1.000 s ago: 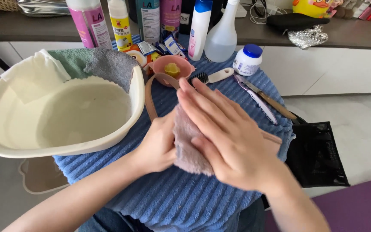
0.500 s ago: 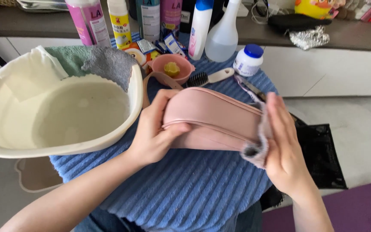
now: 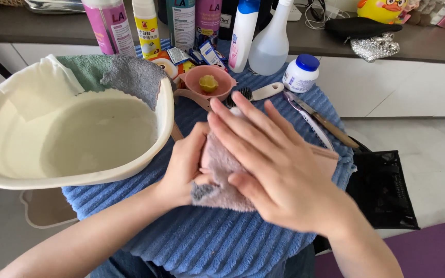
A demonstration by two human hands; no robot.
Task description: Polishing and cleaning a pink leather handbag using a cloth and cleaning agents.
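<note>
Over the blue ribbed towel (image 3: 207,242), my left hand (image 3: 184,167) grips the left end of a pink bag. Only a strip of the bag (image 3: 329,157) shows past my right hand. A pinkish-grey cloth (image 3: 216,172) lies on top of the bag. My right hand (image 3: 276,167) presses flat on the cloth with its fingers spread toward the far left, covering most of it.
A cream basin of water (image 3: 6,177) stands at the left with cloths (image 3: 130,77) over its rim. Behind are several bottles (image 3: 184,23), a pink bowl (image 3: 208,82), a brush (image 3: 263,92), a blue-lidded jar (image 3: 301,74) and a knife (image 3: 330,126). A black pouch (image 3: 382,190) lies at the right.
The right hand swept from the bag's right end back over its top toward the left, carrying the cloth. The bag sits lower, mostly covered. The left hand keeps its grip.
</note>
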